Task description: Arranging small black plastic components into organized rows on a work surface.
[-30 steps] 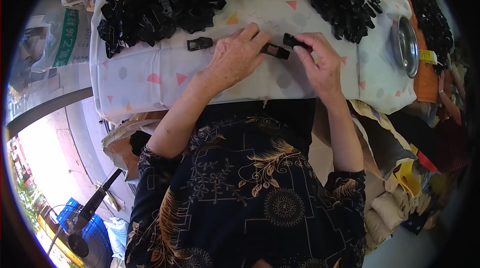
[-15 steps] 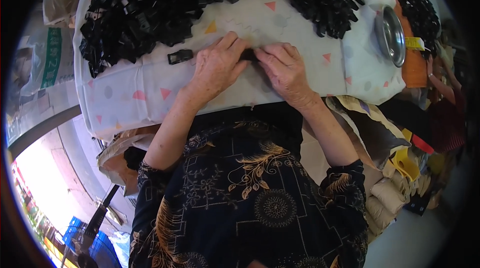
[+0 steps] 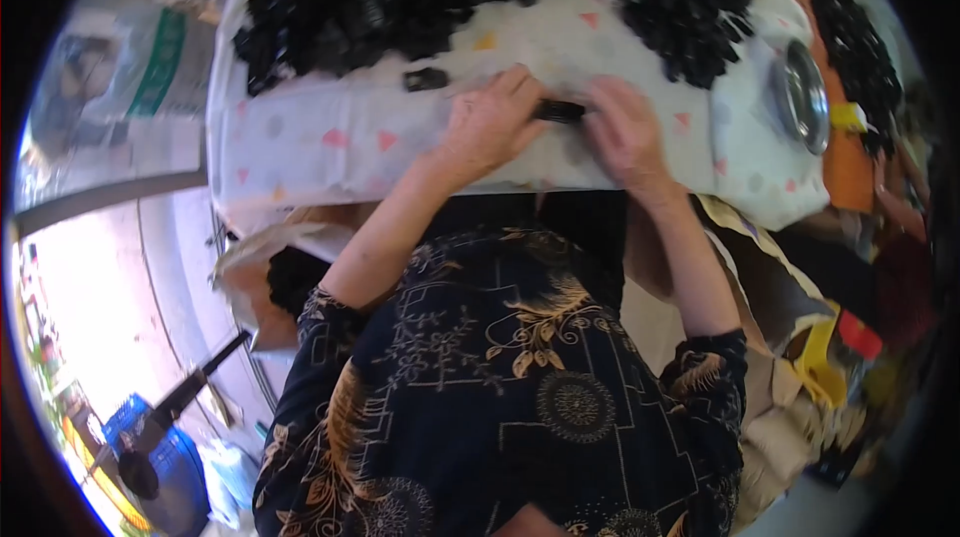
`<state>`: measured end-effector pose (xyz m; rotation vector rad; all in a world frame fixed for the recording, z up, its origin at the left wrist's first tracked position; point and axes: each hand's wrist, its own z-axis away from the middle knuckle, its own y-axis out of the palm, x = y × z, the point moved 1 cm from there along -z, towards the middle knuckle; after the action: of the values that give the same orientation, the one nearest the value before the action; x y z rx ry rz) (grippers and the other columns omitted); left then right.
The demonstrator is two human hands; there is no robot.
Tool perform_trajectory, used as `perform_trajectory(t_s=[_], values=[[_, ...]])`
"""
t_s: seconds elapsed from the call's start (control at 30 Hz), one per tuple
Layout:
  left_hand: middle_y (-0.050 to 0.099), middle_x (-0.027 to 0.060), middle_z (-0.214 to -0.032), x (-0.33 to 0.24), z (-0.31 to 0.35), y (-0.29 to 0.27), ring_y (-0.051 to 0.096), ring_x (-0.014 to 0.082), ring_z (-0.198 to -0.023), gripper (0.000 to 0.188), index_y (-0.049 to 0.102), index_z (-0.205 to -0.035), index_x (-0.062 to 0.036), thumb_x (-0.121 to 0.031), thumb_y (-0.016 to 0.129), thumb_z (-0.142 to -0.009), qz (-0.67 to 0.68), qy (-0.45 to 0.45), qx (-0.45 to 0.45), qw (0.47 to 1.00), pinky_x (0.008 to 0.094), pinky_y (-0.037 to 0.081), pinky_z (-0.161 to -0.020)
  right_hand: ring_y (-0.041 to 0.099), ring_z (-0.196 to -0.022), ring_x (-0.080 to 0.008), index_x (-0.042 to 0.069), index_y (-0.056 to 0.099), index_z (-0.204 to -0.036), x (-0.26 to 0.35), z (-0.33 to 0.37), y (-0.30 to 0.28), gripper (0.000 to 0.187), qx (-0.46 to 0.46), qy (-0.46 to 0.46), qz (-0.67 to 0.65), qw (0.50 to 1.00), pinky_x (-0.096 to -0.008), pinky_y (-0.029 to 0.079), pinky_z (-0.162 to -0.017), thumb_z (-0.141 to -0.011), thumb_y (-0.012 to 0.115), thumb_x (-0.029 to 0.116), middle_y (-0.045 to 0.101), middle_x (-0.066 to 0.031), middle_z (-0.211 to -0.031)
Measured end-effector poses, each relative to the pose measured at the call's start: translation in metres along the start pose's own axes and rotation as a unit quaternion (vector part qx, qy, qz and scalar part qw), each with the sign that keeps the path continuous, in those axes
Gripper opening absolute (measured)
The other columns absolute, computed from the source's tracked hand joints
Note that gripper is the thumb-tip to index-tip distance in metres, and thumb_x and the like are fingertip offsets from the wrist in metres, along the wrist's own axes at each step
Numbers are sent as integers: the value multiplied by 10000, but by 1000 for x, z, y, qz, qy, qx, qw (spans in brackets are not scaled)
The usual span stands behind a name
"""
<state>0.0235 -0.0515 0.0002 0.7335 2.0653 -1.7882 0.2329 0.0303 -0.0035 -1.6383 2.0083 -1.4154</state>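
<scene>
My left hand (image 3: 497,122) is closed, its thumb and fingers pinching a small black plastic piece (image 3: 562,112) that sticks out to the right above the table. Just beyond the piece's right end is my right hand (image 3: 627,132), smeared by motion. Whether its fingertips touch the piece cannot be made out. Another black plastic piece (image 3: 427,79) lies alone on the patterned white tablecloth (image 3: 350,162), left of my left hand. A wide heap of similar black pieces (image 3: 400,7) curves across the far side of the table.
A round metal bowl (image 3: 803,97) stands at the table's right side. Beyond it, more black pieces (image 3: 850,47) lie on an orange surface (image 3: 850,177). Open sacks (image 3: 250,287) flank me below the table edge. At the far right, part of another person's arm (image 3: 900,199) shows.
The view has shifted, so the table sits farther right and slightly higher. My right hand has drawn a little away from my left, and more of the held black piece shows.
</scene>
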Motion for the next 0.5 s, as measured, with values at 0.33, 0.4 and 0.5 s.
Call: perform_trajectory(t_s=[0.33,0.4,0.5], values=[[589,106,-1077,62,51,-57,617,338,-993,313,618,-1110,-84,-161,719,-824,-97,-106,-152,978,431,506,-802,587,-1061,-326,58,630,-1189,-85,-17,-64,429,140,-1,306,942,-400,513,-885,-778,625,-62,546,-108,-1197],[588,104,-1058,58,48,-52,616,338,-992,295,604,-1085,-79,-163,718,-826,-90,-110,-125,982,438,505,-794,593,-1037,-306,55,636,-1146,-88,-24,-67,362,167,-40,269,948,-376,516,-865,-792,640,-22,556,-102,-1158],[587,96,-1027,43,29,-43,614,337,-989,279,571,-1037,-76,-166,724,-822,-66,-101,-82,989,448,505,-762,595,-1034,-282,42,634,-1107,-81,-38,-68,308,152,-44,208,965,-359,517,-852,-804,647,-6,568,-88,-1123]])
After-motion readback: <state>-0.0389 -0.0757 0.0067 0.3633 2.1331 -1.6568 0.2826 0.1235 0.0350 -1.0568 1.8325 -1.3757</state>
